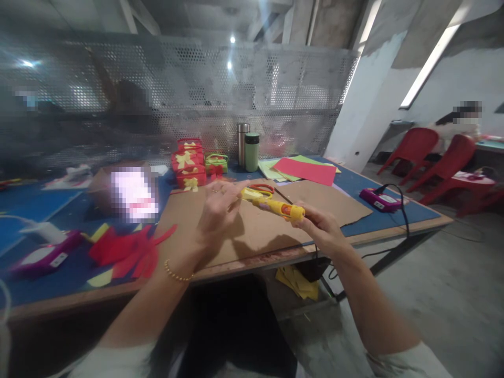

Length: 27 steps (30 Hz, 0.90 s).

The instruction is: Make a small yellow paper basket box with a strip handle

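Note:
My right hand (321, 228) is closed around a yellow hot glue gun (279, 207), held above the cardboard sheet with its front end toward my left hand. My left hand (220, 205) has its fingers drawn together, pinching what looks like a small pale yellow paper piece (250, 194) at the glue gun's front. Some of the fingers and the exact contact are blurred. Just behind, scissors (263, 188) with red and yellow handles lie on the cardboard (252, 239).
Red bow-trimmed boxes (189, 165), a green one (216, 163) and two bottles (252, 152) stand at the back. Red scraps (129, 252) and a purple device (51, 254) lie left. Coloured sheets (307, 170) and another purple device (380, 199) with a cable are right.

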Each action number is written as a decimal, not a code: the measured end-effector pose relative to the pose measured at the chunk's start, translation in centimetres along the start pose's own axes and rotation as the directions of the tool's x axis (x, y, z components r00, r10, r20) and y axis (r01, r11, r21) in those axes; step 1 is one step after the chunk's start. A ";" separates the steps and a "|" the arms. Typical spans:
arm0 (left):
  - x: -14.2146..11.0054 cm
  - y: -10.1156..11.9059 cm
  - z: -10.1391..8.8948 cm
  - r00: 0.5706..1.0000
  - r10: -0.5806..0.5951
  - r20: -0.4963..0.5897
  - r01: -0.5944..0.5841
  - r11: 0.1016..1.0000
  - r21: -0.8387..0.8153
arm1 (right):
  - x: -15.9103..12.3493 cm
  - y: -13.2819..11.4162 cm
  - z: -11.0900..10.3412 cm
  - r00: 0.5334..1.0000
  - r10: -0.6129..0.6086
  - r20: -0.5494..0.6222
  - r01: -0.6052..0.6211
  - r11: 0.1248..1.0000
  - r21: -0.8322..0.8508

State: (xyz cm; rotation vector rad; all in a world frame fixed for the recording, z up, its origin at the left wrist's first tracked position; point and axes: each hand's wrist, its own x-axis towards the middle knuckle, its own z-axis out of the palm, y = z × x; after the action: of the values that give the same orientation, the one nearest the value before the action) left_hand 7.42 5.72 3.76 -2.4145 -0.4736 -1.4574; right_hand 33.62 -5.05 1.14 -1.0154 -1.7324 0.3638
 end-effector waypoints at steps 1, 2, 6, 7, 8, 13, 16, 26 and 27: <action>0.0 0.0 0.0 1.000 0.002 -0.004 -0.002 1.000 -0.009 | 0.0 0.0 0.0 1.000 -0.005 -0.002 0.005 1.000 0.006; 0.0 0.0 0.0 1.000 -0.005 -0.002 0.005 1.000 -0.016 | 0.0 0.0 0.1 1.000 -0.009 -0.005 0.009 1.000 0.014; -0.1 0.2 -0.1 0.997 -0.074 0.035 0.075 0.996 -0.038 | 0.0 0.2 0.2 1.000 -0.016 -0.012 0.017 0.999 0.038; -0.1 0.2 -0.1 0.995 -0.090 0.044 0.091 0.995 -0.040 | 0.0 0.3 0.2 1.000 -0.017 -0.015 0.017 0.999 0.040; -0.1 0.2 -0.2 0.994 -0.102 0.051 0.104 0.994 -0.041 | 0.0 0.3 0.2 1.000 -0.017 -0.018 0.018 0.999 0.041; 0.1 0.4 -0.3 0.987 -0.142 0.080 0.146 0.988 -0.043 | -0.1 0.3 0.3 0.999 -0.029 -0.034 0.031 0.997 0.074; 0.1 0.4 -0.2 0.982 -0.168 0.084 0.174 0.982 -0.068 | -0.3 0.6 0.3 0.999 -0.022 -0.037 0.025 0.996 0.090; 0.0 -0.5 -0.3 0.917 -0.384 0.110 0.399 0.890 -0.220 | -0.5 0.6 -0.4 0.997 -0.061 -0.057 0.066 0.993 0.097; 0.0 -0.5 -0.4 0.907 -0.405 0.112 0.421 0.876 -0.237 | -0.5 0.6 -0.5 0.996 -0.064 -0.061 0.070 0.993 0.099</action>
State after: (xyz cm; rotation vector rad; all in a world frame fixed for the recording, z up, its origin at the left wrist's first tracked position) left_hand 6.92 6.06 3.94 -2.6814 -0.9175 -1.7108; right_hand 34.37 -5.22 0.63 -0.8846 -1.6750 0.3726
